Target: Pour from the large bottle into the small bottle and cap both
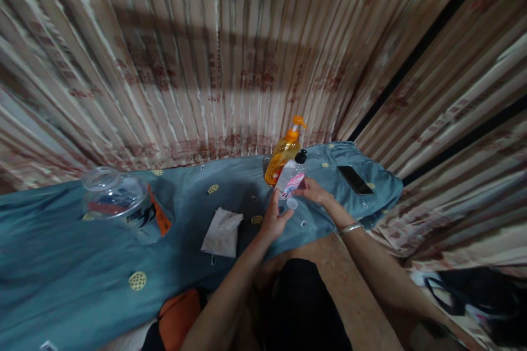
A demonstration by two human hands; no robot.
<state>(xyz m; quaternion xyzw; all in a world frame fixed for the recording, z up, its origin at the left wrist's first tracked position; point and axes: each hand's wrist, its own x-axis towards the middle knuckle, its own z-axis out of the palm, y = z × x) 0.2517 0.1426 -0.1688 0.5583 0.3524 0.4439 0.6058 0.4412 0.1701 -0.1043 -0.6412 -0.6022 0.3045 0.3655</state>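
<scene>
From my remote seat I see both hands meeting at one small bottle (290, 182) near the far edge of the blue cloth (61, 263). The bottle is clear plastic, with a black cap on top and a label in pink and white on its front. It leans a little to the right, and its base is partly hidden behind the fingers. The left hand (274, 220) is at the lower side of the bottle, fingers curled around it near the base; I cannot tell how firmly it grips. The right hand (313, 191) comes from the right side, and its fingers close on the bottle at the label. A metal bangle (349, 227) sits on the right wrist.

Just below the bottle, between the two hands, lies a small round white cap (292, 203) on the cloth. Directly behind the bottle stands an orange pump bottle (281, 158), touching or almost touching it. To the right a dark phone (355, 180) lies flat. Further left I see a folded white tissue (222, 232), and well apart, a clear glass jar (123, 203) lying on its side.
</scene>
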